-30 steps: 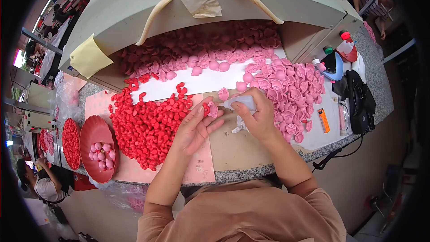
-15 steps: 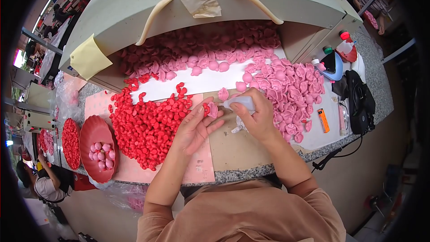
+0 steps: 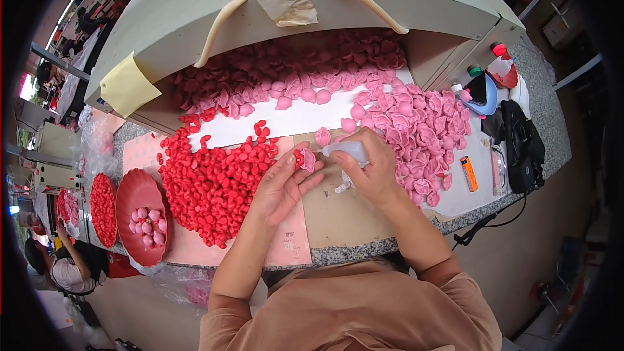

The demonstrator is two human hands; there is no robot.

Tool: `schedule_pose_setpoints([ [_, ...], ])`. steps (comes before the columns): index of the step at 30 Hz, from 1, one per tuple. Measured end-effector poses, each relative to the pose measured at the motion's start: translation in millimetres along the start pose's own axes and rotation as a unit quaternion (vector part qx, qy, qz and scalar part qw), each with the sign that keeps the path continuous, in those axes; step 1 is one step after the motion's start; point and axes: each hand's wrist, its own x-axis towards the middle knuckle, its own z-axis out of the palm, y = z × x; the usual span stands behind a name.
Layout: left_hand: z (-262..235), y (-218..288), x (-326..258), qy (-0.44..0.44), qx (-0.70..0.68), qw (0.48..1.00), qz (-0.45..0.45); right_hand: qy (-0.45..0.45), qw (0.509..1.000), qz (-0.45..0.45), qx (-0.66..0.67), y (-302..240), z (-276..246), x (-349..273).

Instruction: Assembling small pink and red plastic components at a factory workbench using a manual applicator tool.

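Note:
Between thumb and fingers, my left hand [image 3: 278, 190] pinches a small pink petal-shaped piece [image 3: 309, 160] with a red rounded piece [image 3: 298, 158] against it. The other fingers are loosely spread, palm up. My right hand [image 3: 377, 172] is closed around a translucent white squeeze bottle [image 3: 351, 149], tilted so its nozzle meets or nearly meets the pink piece; I cannot tell if they touch. Left of my left hand spreads a heap of glossy red pieces [image 3: 208, 185]. Beyond my right hand lies a pile of pink petal-shaped pieces [image 3: 422, 127]. A crumpled white scrap [image 3: 343, 186] is under the bottle.
A grey hooded cabinet [image 3: 195, 6] arches over more pink pieces [image 3: 292, 68]. At left stand a red scalloped dish [image 3: 123, 221] holding pink balls [image 3: 147, 224] and a tray of red pieces [image 3: 103, 208]. An orange box [image 3: 468, 174] and black bag [image 3: 524, 149] lie right.
My hands, the bottle and the pink piece keep nearly the same places. The view has shifted slightly. At the upper right, another person has moved toward the top edge.

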Motion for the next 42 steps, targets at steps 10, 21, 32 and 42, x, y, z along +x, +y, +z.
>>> schedule_pose_setpoints([
  [10, 0.6, -0.1, -0.8, -0.001, -0.004, 1.0, 0.002, 0.001, 0.999, 0.029, 0.022, -0.1, -0.3, -1.7],
  [21, 2.2, -0.2, -0.9, -0.003, -0.001, 1.0, 0.004, 0.001, 1.0, 0.004, -0.003, 1.2, 0.3, -1.4],
  [32, 4.0, 0.9, -1.4, 0.007, -0.001, 1.0, 0.011, 0.006, 1.0, 0.008, 0.006, 0.6, 0.6, -1.0],
  [42, 4.7, 1.3, -1.8, 0.011, -0.002, 1.0, 0.017, 0.007, 1.0, -0.003, -0.006, 1.4, 0.9, -1.9],
])
